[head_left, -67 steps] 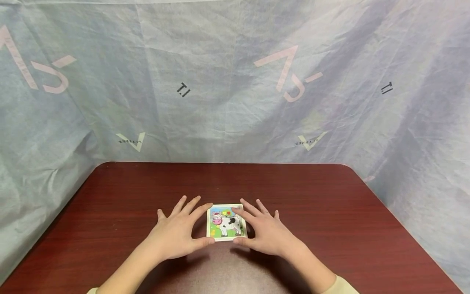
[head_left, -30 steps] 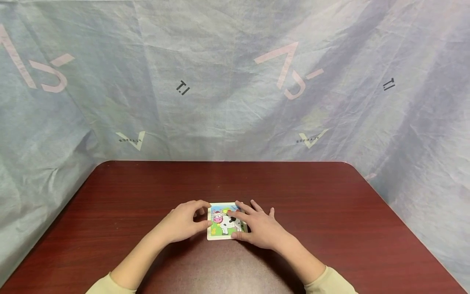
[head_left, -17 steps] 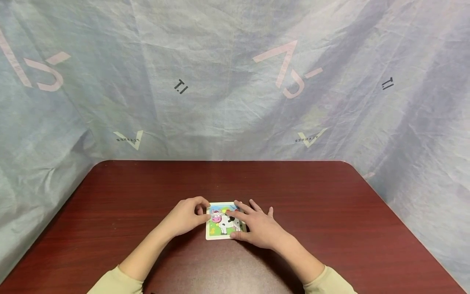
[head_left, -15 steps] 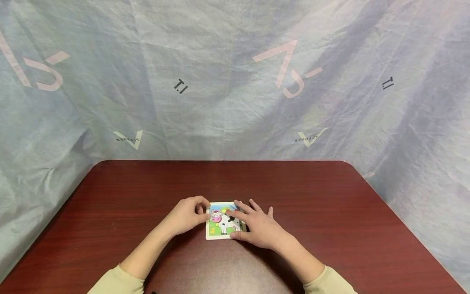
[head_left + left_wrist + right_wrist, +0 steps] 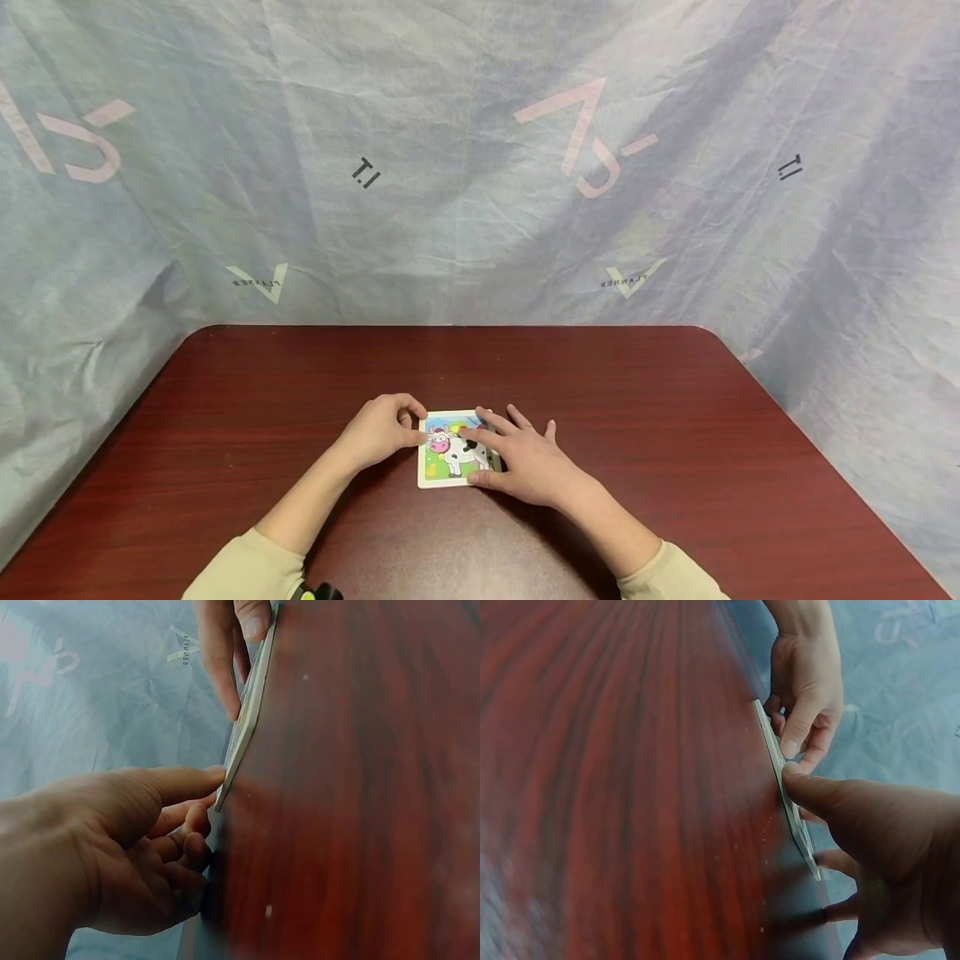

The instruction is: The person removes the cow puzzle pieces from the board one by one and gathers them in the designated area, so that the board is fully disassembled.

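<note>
A small square cow puzzle (image 5: 442,468) with a pale raised frame lies on the table before me. At its left edge my left hand (image 5: 378,429) bends its thumb and index finger onto the frame, near the far left corner; the other fingers curl beneath the palm in the left wrist view. My right hand (image 5: 536,458) rests over the right side with fingers spread. Its thumb lies at the near edge and its index finger reaches onto the picture, covering part of the cow's back. The thin side of the cow puzzle (image 5: 780,795) shows in the right wrist view.
The dark red wooden table (image 5: 600,375) has rounded far corners. Grey printed cloth (image 5: 450,167) hangs behind it and on both sides. A small black device (image 5: 322,592) shows beside the left sleeve (image 5: 247,571) at the bottom.
My left hand has gone from spread fingers to bent ones, its thumb sliding from the near edge up along the left edge. The right hand stays over the puzzle with little movement.
</note>
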`<state>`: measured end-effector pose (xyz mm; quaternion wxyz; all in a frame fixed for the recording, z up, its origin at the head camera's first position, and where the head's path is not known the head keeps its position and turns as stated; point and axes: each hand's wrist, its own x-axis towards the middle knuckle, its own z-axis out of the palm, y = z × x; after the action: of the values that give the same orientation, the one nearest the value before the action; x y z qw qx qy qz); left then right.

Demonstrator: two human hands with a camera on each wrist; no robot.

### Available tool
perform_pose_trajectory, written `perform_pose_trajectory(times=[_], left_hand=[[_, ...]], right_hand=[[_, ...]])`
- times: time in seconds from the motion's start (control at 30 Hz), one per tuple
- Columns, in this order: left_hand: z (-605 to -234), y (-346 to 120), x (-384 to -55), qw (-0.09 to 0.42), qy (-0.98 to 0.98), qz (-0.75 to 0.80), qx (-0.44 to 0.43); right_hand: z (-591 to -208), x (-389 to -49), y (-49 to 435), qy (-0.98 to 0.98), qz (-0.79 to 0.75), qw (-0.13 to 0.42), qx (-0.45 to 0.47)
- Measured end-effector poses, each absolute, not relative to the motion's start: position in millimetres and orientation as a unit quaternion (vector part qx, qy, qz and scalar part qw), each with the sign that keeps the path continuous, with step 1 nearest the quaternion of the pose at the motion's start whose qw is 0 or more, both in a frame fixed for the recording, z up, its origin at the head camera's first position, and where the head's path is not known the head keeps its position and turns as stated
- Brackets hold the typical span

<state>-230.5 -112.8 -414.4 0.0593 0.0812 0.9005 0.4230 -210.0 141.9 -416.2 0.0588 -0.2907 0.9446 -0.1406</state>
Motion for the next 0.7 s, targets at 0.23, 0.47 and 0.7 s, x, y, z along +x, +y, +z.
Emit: perform_pose_trajectory(times=[0.23,0.47,0.7], left_hand=[[-411,-108,-231,0.074,0.892,0.444,0.054],[-407,-104,-230,0.078,0.884,0.461,0.026],[-403,-100,-229,0.083,0.891,0.447,-0.016]], right_hand=[[-418,-211,142,0.946,-0.136,0.053,-0.29],[-417,-210,141,0.946,-0.137,0.053,-0.289],[-415,-208,140,0.945,-0.141,0.055,-0.29]])
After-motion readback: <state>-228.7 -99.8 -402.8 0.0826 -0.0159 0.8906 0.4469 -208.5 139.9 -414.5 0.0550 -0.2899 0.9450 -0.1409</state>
